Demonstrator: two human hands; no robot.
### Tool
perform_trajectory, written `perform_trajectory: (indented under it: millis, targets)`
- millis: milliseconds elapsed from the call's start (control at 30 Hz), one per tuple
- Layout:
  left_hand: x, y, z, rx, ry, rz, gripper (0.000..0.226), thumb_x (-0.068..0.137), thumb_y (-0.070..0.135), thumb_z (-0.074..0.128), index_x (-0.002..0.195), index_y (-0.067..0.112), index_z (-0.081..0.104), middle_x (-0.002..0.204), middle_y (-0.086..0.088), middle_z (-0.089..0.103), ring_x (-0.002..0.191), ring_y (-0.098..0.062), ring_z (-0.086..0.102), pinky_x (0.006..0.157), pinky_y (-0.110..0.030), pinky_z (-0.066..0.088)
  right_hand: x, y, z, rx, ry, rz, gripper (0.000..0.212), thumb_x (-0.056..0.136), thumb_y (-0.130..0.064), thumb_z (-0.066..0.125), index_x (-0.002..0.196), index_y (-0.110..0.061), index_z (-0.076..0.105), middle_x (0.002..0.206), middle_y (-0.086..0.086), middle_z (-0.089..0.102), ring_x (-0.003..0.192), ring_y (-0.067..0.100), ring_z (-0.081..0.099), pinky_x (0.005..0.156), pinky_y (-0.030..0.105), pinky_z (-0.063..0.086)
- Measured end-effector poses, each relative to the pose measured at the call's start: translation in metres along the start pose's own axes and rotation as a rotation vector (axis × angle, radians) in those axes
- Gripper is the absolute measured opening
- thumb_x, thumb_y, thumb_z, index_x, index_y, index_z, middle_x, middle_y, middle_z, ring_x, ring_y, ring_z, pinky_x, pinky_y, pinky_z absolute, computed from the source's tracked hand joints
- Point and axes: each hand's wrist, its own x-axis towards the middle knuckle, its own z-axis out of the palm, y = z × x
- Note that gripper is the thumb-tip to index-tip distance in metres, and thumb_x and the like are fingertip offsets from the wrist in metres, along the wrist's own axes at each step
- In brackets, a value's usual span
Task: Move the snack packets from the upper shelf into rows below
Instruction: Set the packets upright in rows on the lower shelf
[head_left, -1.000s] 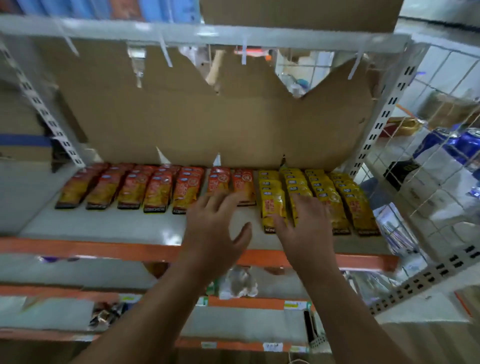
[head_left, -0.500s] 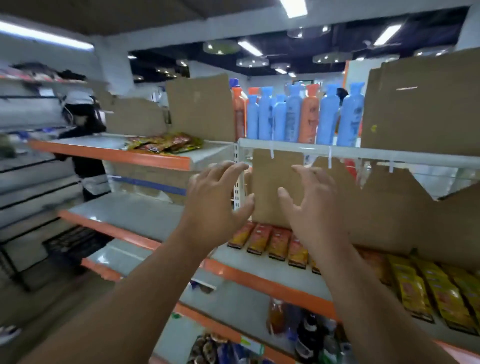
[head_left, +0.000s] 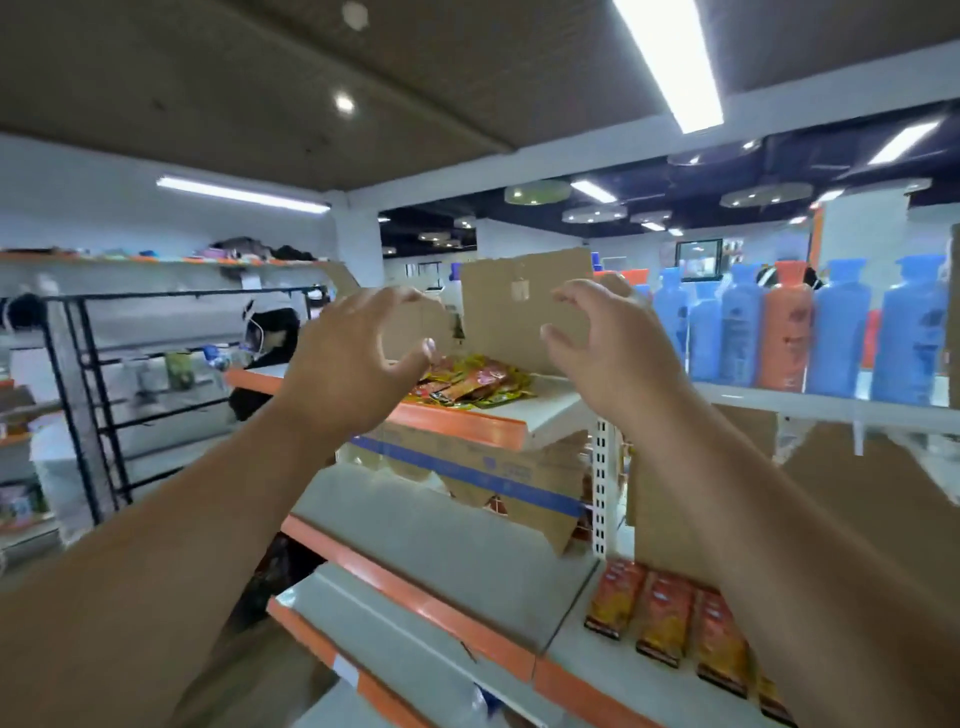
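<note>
A loose pile of red and yellow snack packets (head_left: 470, 384) lies on the upper shelf (head_left: 467, 423), which has an orange front edge. My left hand (head_left: 353, 358) and my right hand (head_left: 608, 353) are raised in front of the pile, one on each side, fingers spread and half curled, holding nothing. Neither touches a packet. Down at the right, orange packets (head_left: 665, 618) stand in a row on the lower shelf (head_left: 571, 654), partly hidden by my right forearm.
A cardboard sheet (head_left: 524, 306) stands behind the pile. Blue and orange bottles (head_left: 789, 332) line the white shelf to the right. Torn cardboard (head_left: 498, 488) backs the shelf under the pile. A person (head_left: 270, 343) and a black rack (head_left: 88, 395) are at the left.
My view has swung up and left from the rows on the lower shelf to the upper shelf. Both hands have risen with it and now flank the packet pile, fingers more curled.
</note>
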Motion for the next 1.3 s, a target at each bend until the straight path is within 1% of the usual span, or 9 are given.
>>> perform_trajectory:
  millis: [200, 367, 533, 600, 733, 800, 1067, 1167, 1300]
  targets:
    - [0.045, -0.059, 0.037, 0.004, -0.097, -0.076, 0.056, 0.088, 0.060, 0.052, 0.140, 0.038, 0.053, 0.136, 0.005, 0.062, 0.122, -0.019, 0.055, 0.102, -0.047, 0.048, 0.083, 0.020, 0.059, -0.005, -0.032, -0.070, 0.042, 0.093, -0.039, 0.067, 0.132, -0.025, 0.062, 0.130, 0.001, 0.058, 0.120, 0.025, 0.054, 0.092, 0.030, 0.043]
    - [0.103, -0.107, 0.077, -0.017, -0.205, -0.184, 0.049, 0.094, 0.058, 0.059, 0.140, 0.041, 0.053, 0.134, 0.009, 0.060, 0.122, -0.017, 0.055, 0.101, -0.043, 0.046, 0.148, 0.039, 0.115, 0.023, -0.138, -0.125, 0.038, 0.094, -0.037, 0.066, 0.131, -0.027, 0.062, 0.137, -0.005, 0.054, 0.122, 0.019, 0.051, 0.098, 0.034, 0.046]
    - [0.145, -0.146, 0.123, -0.033, -0.279, -0.243, 0.046, 0.096, 0.055, 0.063, 0.138, 0.042, 0.054, 0.124, 0.012, 0.060, 0.111, -0.013, 0.059, 0.093, -0.037, 0.049, 0.204, 0.060, 0.165, -0.012, -0.215, -0.140, 0.031, 0.095, -0.037, 0.065, 0.125, -0.029, 0.064, 0.132, -0.009, 0.054, 0.110, 0.013, 0.052, 0.085, 0.030, 0.043]
    - [0.151, -0.162, 0.141, -0.055, -0.399, -0.265, 0.045, 0.094, 0.058, 0.064, 0.135, 0.042, 0.056, 0.120, 0.013, 0.063, 0.105, -0.006, 0.062, 0.085, -0.032, 0.049, 0.218, 0.064, 0.183, -0.040, -0.288, -0.138, 0.028, 0.095, -0.038, 0.065, 0.122, -0.030, 0.065, 0.123, -0.010, 0.054, 0.104, 0.014, 0.052, 0.082, 0.031, 0.044]
    - [0.159, -0.192, 0.174, -0.014, -0.600, -0.271, 0.052, 0.090, 0.059, 0.070, 0.136, 0.040, 0.057, 0.123, 0.011, 0.063, 0.108, -0.009, 0.061, 0.083, -0.029, 0.049, 0.240, 0.067, 0.216, -0.112, -0.470, -0.139, 0.022, 0.094, -0.038, 0.064, 0.115, -0.033, 0.067, 0.119, -0.007, 0.061, 0.097, 0.016, 0.058, 0.077, 0.032, 0.048]
    - [0.167, -0.207, 0.189, 0.016, -0.691, -0.276, 0.056, 0.088, 0.056, 0.074, 0.138, 0.039, 0.056, 0.125, 0.009, 0.063, 0.108, -0.011, 0.061, 0.085, -0.030, 0.048, 0.251, 0.065, 0.231, -0.168, -0.566, -0.154, 0.022, 0.095, -0.037, 0.063, 0.115, -0.032, 0.068, 0.117, -0.007, 0.062, 0.098, 0.015, 0.059, 0.083, 0.034, 0.051]
    - [0.210, -0.267, 0.240, 0.018, -0.845, -0.103, 0.049, 0.082, 0.037, 0.081, 0.127, 0.039, 0.063, 0.110, 0.009, 0.066, 0.094, -0.012, 0.067, 0.085, -0.036, 0.058, 0.289, 0.046, 0.292, -0.486, -0.933, -0.145, 0.026, 0.095, -0.052, 0.059, 0.118, -0.040, 0.067, 0.114, -0.009, 0.069, 0.102, 0.013, 0.064, 0.097, 0.041, 0.052]
    - [0.227, -0.289, 0.251, -0.025, -0.885, 0.011, 0.048, 0.078, 0.039, 0.083, 0.122, 0.041, 0.064, 0.113, 0.011, 0.066, 0.093, -0.011, 0.066, 0.081, -0.033, 0.058, 0.302, 0.028, 0.318, -0.627, -0.977, -0.089, 0.027, 0.097, -0.048, 0.059, 0.121, -0.039, 0.065, 0.117, -0.014, 0.063, 0.106, 0.012, 0.060, 0.100, 0.040, 0.050]
    - [0.248, -0.323, 0.262, -0.089, -0.905, 0.185, 0.043, 0.075, 0.038, 0.082, 0.112, 0.048, 0.061, 0.105, 0.017, 0.067, 0.087, -0.005, 0.066, 0.071, -0.029, 0.057, 0.317, 0.015, 0.374, -0.741, -1.029, -0.019, 0.018, 0.091, -0.049, 0.065, 0.105, -0.039, 0.068, 0.107, -0.013, 0.065, 0.102, 0.014, 0.062, 0.095, 0.040, 0.053]
